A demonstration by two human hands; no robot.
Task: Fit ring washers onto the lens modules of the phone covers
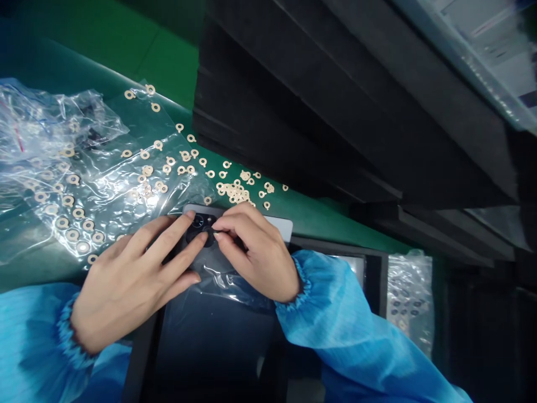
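Note:
A dark phone back cover (218, 330) with a round-lens camera area (198, 221) lies in front of me, partly under clear plastic film (226, 285). My left hand (138, 268) rests over its left side, fingers stretched out, with fingertips touching the camera area. My right hand (255, 252) is at the right of the camera area, thumb and index finger pinched close together. Whatever is between those two fingertips is too small to make out. Just beyond the cover, small tan rings with tabs (237, 193) lie in a loose pile.
More rings lie scattered over clear plastic bags (142, 129) on the green mat (319, 215). Black foam blocks (293, 95) are stacked at the back right. A black tray (381, 280) stands under my right arm, beside a plastic bag with small round parts (409, 302).

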